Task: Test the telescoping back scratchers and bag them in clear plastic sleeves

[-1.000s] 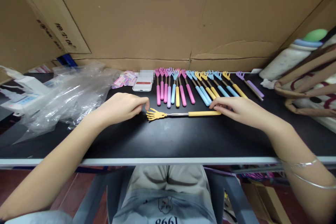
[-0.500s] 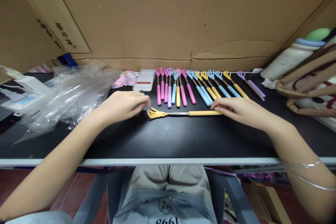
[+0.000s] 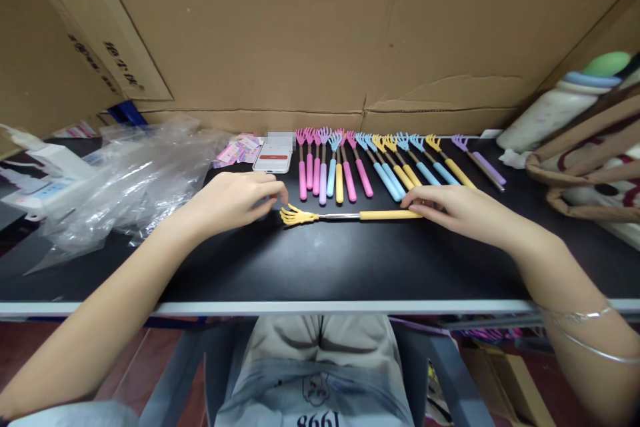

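A yellow back scratcher (image 3: 385, 215) with a metal shaft lies across the black table in front of me, its claw head pointing left. My left hand (image 3: 240, 199) is curled at the claw end, its fingertips touching the upper tine. At the other end, my right hand (image 3: 443, 205) has its fingers closed about the tip of the yellow handle. Just behind lies a row of several back scratchers with pink (image 3: 303, 180), purple (image 3: 323, 183), blue (image 3: 387, 180) and yellow (image 3: 460, 173) handles, claws toward the back.
Clear plastic bags (image 3: 160, 173) are heaped at left beside a white power strip (image 3: 55, 177). A phone (image 3: 273, 155) and small printed cards (image 3: 239, 150) sit behind my left hand. On the right stand a bottle (image 3: 555, 110) and a brown-handled bag (image 3: 590, 177). Cardboard (image 3: 300, 33) walls the back.
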`<control>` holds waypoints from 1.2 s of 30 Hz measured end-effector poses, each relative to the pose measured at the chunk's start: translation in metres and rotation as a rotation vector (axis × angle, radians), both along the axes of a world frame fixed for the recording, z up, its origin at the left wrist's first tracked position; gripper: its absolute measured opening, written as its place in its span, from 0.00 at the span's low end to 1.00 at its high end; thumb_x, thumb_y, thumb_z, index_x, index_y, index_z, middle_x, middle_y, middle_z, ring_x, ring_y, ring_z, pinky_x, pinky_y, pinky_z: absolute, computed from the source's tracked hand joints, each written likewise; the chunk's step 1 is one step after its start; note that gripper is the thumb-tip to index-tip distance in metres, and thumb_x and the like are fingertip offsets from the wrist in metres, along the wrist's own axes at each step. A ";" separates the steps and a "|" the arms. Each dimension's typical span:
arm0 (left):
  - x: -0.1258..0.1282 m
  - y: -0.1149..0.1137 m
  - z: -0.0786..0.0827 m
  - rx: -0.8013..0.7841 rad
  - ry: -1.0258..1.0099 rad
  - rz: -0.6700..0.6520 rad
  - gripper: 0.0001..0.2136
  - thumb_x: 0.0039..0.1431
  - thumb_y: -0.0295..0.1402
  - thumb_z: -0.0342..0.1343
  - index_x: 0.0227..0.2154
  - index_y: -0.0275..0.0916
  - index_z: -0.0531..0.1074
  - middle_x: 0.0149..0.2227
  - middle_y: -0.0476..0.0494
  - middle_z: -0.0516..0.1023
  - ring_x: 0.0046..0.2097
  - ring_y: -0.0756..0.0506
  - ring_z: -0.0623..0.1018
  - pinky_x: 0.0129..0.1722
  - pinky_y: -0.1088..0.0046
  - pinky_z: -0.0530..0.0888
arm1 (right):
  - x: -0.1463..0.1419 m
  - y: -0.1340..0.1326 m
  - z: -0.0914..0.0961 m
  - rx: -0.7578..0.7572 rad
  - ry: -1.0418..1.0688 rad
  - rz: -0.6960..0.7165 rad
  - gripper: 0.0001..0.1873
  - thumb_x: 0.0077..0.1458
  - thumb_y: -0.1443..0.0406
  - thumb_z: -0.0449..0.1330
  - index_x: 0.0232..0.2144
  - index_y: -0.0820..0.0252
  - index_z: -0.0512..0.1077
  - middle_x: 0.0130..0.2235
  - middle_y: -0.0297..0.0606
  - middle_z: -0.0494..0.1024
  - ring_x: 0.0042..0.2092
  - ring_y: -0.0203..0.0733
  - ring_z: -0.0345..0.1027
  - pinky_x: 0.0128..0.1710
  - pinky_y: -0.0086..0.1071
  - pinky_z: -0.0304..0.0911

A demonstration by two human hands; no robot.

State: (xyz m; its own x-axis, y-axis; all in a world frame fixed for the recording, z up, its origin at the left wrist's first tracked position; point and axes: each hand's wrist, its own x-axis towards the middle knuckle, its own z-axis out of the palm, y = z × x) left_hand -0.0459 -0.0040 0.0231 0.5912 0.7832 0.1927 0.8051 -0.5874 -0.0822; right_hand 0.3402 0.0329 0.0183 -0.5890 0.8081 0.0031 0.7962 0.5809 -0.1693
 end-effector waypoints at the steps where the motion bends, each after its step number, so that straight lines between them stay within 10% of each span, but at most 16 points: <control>1: 0.000 0.000 0.000 0.006 0.002 -0.001 0.11 0.61 0.31 0.43 0.38 0.45 0.71 0.40 0.52 0.77 0.39 0.49 0.76 0.33 0.76 0.65 | 0.000 0.000 0.000 0.001 -0.003 -0.002 0.16 0.61 0.54 0.47 0.40 0.53 0.70 0.36 0.35 0.78 0.34 0.38 0.70 0.32 0.29 0.58; 36: 0.001 -0.001 -0.001 -0.010 0.000 -0.020 0.10 0.61 0.31 0.44 0.38 0.45 0.71 0.39 0.54 0.77 0.39 0.50 0.77 0.33 0.77 0.65 | 0.000 -0.001 0.001 -0.014 -0.001 0.009 0.17 0.61 0.53 0.48 0.41 0.54 0.70 0.34 0.36 0.77 0.33 0.38 0.70 0.32 0.30 0.58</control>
